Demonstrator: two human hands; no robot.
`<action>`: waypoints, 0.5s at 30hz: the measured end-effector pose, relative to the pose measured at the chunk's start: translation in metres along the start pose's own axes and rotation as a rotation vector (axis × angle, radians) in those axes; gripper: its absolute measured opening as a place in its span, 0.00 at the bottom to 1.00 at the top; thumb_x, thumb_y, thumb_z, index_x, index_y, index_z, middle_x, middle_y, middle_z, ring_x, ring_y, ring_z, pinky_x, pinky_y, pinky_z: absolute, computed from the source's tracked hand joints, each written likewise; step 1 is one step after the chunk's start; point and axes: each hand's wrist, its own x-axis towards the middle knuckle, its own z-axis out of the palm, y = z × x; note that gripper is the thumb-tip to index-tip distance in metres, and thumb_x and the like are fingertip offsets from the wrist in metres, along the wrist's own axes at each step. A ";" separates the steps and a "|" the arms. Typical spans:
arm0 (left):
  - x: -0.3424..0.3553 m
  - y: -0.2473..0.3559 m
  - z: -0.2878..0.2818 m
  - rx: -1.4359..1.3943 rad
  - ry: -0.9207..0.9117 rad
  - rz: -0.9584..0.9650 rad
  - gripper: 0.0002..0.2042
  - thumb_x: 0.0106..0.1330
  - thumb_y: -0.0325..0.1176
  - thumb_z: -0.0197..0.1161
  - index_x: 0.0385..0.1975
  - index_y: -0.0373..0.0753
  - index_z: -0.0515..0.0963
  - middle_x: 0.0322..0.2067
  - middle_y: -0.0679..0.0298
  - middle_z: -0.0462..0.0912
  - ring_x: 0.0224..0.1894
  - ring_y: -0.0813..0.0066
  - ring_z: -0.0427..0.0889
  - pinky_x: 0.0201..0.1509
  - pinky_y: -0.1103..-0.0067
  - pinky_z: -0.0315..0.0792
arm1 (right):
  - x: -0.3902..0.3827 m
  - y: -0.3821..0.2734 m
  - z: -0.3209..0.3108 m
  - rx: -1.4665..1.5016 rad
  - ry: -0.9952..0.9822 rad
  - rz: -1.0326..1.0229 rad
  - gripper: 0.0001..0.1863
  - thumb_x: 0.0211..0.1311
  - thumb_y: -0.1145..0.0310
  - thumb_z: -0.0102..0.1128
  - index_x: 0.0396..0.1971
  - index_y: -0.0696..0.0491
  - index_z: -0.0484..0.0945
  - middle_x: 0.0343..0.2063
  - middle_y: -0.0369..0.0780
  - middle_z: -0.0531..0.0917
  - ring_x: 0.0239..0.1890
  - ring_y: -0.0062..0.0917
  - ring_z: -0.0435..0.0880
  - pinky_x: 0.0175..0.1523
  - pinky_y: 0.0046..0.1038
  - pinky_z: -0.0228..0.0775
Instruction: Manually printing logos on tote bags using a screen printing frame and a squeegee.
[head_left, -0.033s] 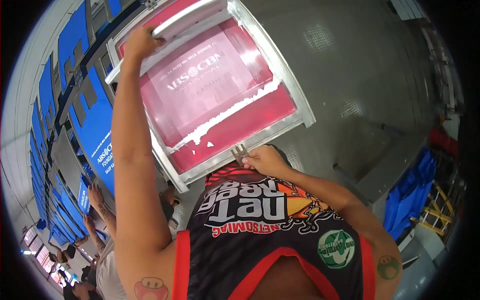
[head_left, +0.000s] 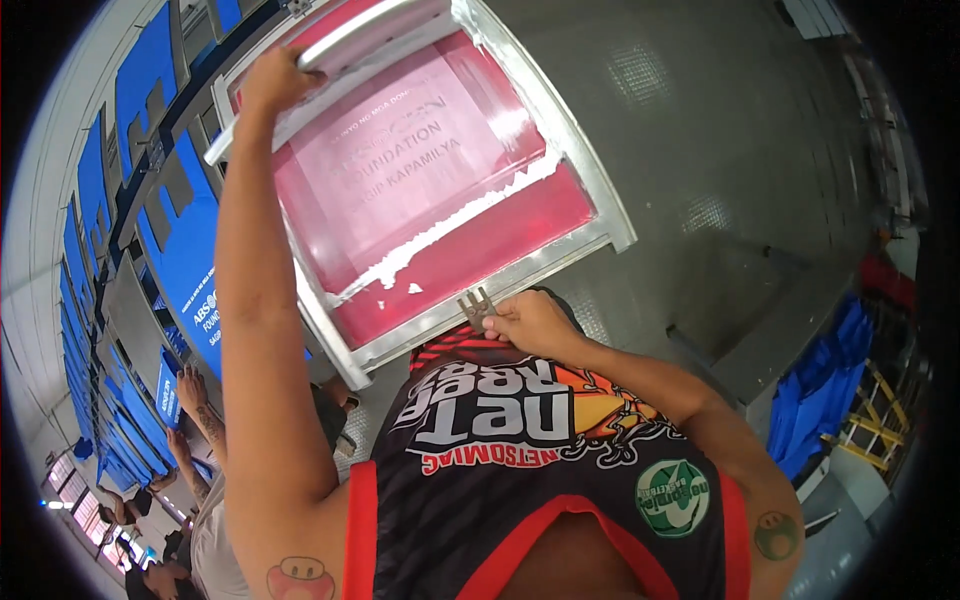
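A metal-framed printing screen [head_left: 600,195] with red and pink mesh lies tilted before me. My left hand [head_left: 272,78] reaches over its far left part, fingers closed around a long pale bar, apparently a squeegee [head_left: 350,35], that spans the mesh. A ragged streak of white ink [head_left: 430,235] runs across the nearer mesh, with small white flecks beside it. At the near edge of the frame, my right hand [head_left: 530,318] pinches a small grey slotted metal tab [head_left: 477,305] between thumb and fingers. Pale lettering shows through the mesh.
Rows of blue printed panels [head_left: 185,250] on metal boards run along the left. Another person's hands [head_left: 190,390] touch a blue piece there. Blue fabric [head_left: 820,390] hangs by a yellow rack [head_left: 875,420] on the right. Grey floor [head_left: 700,130] lies beyond the screen.
The pale bar and my left hand have shifted slightly left, and the screen's near left corner has shifted with them. More lettering shows through the mesh. My right hand keeps its pinch.
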 end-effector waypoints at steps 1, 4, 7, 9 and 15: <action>0.006 -0.012 -0.002 -0.016 0.013 -0.033 0.25 0.44 0.44 0.71 0.45 0.46 0.81 0.36 0.53 0.84 0.41 0.55 0.82 0.47 0.67 0.74 | -0.016 -0.027 -0.002 0.123 -0.045 0.102 0.13 0.61 0.66 0.57 0.31 0.62 0.82 0.23 0.41 0.85 0.23 0.18 0.82 0.30 0.22 0.73; 0.012 -0.013 -0.027 -0.066 -0.017 0.003 0.24 0.44 0.42 0.72 0.44 0.43 0.81 0.36 0.53 0.84 0.41 0.56 0.83 0.47 0.67 0.74 | -0.039 -0.059 -0.013 0.128 -0.154 -0.013 0.11 0.63 0.67 0.56 0.36 0.59 0.82 0.26 0.38 0.85 0.26 0.15 0.82 0.32 0.18 0.73; 0.008 -0.009 -0.011 -0.014 -0.032 -0.017 0.25 0.45 0.43 0.72 0.46 0.44 0.80 0.37 0.54 0.84 0.41 0.56 0.83 0.47 0.67 0.74 | -0.016 -0.023 -0.001 0.058 -0.098 -0.001 0.11 0.62 0.67 0.57 0.32 0.60 0.82 0.25 0.39 0.86 0.25 0.17 0.82 0.32 0.20 0.74; 0.000 0.009 0.002 0.089 -0.024 -0.057 0.23 0.48 0.44 0.70 0.47 0.49 0.80 0.38 0.56 0.84 0.43 0.58 0.82 0.49 0.66 0.73 | 0.008 0.012 0.007 0.010 -0.013 0.020 0.11 0.59 0.67 0.58 0.30 0.60 0.83 0.23 0.40 0.86 0.24 0.19 0.83 0.32 0.22 0.75; -0.075 0.035 0.036 0.068 0.055 -0.183 0.20 0.51 0.41 0.67 0.48 0.58 0.80 0.39 0.60 0.84 0.44 0.59 0.82 0.47 0.66 0.75 | 0.023 0.031 0.012 0.005 -0.037 0.012 0.11 0.57 0.66 0.60 0.28 0.58 0.83 0.22 0.39 0.85 0.23 0.19 0.83 0.33 0.22 0.75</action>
